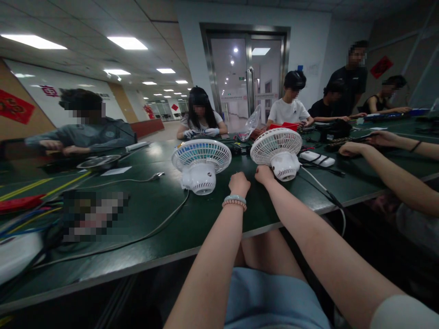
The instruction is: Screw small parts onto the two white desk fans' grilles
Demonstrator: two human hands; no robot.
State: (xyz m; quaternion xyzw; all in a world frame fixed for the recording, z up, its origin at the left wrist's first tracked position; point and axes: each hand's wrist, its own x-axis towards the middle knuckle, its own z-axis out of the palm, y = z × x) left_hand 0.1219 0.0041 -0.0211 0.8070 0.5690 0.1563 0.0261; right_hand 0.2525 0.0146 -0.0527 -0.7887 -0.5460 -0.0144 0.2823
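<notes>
My left hand (pixel 239 183) rests on the green table as a closed fist, a pale bangle and a beaded bracelet at its wrist. It lies between two white fans, and nothing shows in it. Beside it, my right hand (pixel 264 174) is also closed, right by the motor housing of the right fan (pixel 285 165); whether they touch I cannot tell. That fan's round grille tilts up and away from me. To the left of my hands, the left fan (pixel 202 177) sits in a similar pose, with its grey cord trailing across the table.
A white power strip (pixel 317 159) with a dark cord lies right of the fans. Loose cables and a red item (pixel 20 204) cover the table's left side. Another person's arms (pixel 370 160) reach in from the right. Several people sit around the table (pixel 151 224); one stands behind.
</notes>
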